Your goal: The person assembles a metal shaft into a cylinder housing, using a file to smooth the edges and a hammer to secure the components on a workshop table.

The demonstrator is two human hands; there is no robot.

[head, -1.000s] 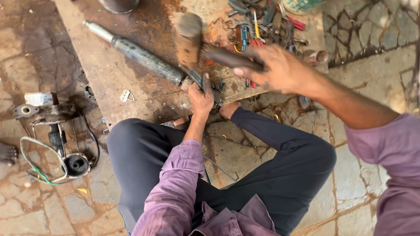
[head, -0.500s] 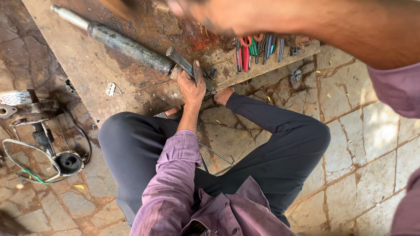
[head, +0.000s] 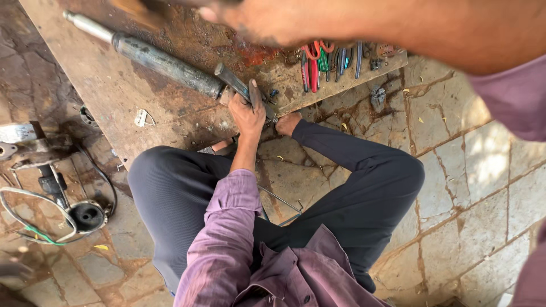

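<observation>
Down at the middle of the frame, the left hand [head: 248, 113] is wrapped shut around a short metal tool [head: 236, 85], something like a chisel or punch, whose tip is set against the near end of a long, grimy shock absorber [head: 165, 61]. That cylinder lies slantwise across a rusty, stained wooden board [head: 114, 96] in the upper left, its thinner shiny rod pointing toward the top left corner. The right hand [head: 267, 20] is raised high at the top edge, blurred and very close to the camera; its fingers look curled, and a brownish blur at the upper left may be a handle, but I cannot tell for certain what it grips. A bare foot [head: 287, 122] presses beside the left hand at the board's edge.

By my judgement the work is mid-way: the tool is placed and held firm, the part is still whole on the board, and nothing has visibly come off it yet.

Pliers and cutters with red and green handles [head: 315, 62] lie in a cluster at the upper middle. A tangle of metal parts and wire [head: 57, 199] sits on the stone floor [head: 483, 170] at the left.
</observation>
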